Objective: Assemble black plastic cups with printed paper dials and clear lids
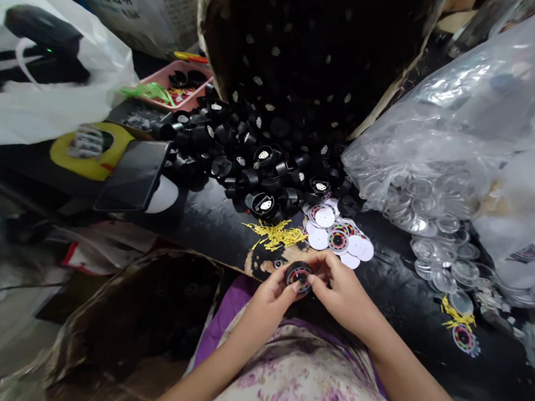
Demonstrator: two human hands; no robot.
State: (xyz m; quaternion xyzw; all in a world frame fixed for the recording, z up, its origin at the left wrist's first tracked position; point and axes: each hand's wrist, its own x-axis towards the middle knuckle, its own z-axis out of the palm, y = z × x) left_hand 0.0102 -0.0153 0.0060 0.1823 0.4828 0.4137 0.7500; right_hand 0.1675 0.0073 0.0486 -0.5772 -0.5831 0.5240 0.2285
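Between my two hands, just over the table's front edge, is a small round black gauge with a colored dial face. My left hand grips its left side, thumb on the face. My right hand closes on its right side, thumb and fingers at the rim. Whether the right fingers also pinch a smaller part is hidden. Beyond my hands lie yellow pointers in a loose heap and a pile of round dial cards, some showing white backs. Farther back, black round housings are heaped.
A large open sack of black housings stands behind the heap. Clear plastic discs spill from a plastic bag at right. To the left are a phone, a yellow tape roll and a pink tray.
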